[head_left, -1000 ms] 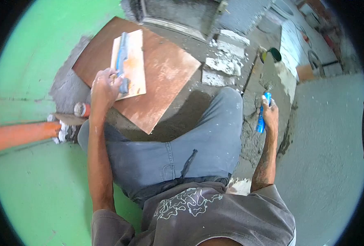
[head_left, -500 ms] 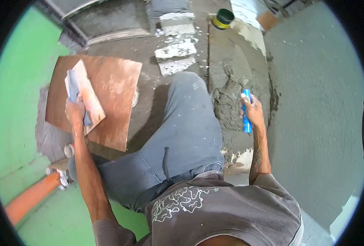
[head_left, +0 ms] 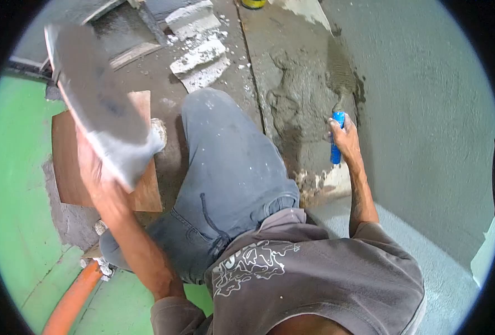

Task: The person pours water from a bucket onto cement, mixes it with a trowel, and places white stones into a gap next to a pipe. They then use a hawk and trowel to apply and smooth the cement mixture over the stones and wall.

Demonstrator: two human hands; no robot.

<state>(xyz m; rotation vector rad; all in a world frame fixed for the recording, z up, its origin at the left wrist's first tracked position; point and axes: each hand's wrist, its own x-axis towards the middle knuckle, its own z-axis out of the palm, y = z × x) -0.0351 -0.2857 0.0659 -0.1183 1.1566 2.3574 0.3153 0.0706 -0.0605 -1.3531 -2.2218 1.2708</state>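
Note:
My left hand (head_left: 94, 167) is wrapped around the handle side of a plastering float (head_left: 105, 95). The float is raised and tilted, its long flat face turned up, grey with mortar and smeared by motion; its handle is hidden. On the other side, my right hand (head_left: 348, 139) grips the blue handle of a trowel (head_left: 335, 152). The trowel's blade points away from me and is in the wet mortar, near the foot of the wall. That wet grey mortar (head_left: 298, 100) is heaped and spread over a flat panel beside my knee.
A brown board (head_left: 69, 162) lies under the float. White broken slabs (head_left: 200, 61) and crumbs lie ahead of my knee. A yellow tub (head_left: 253, 3) is at the top edge. The grey plastered wall (head_left: 426, 111) bounds the right; an orange pipe (head_left: 71, 298) runs at lower left.
My left hand has lifted the float off the brown board and turned its flat face up. My right hand has brought the trowel blade into the mortar by the wall. The camera view has shifted.

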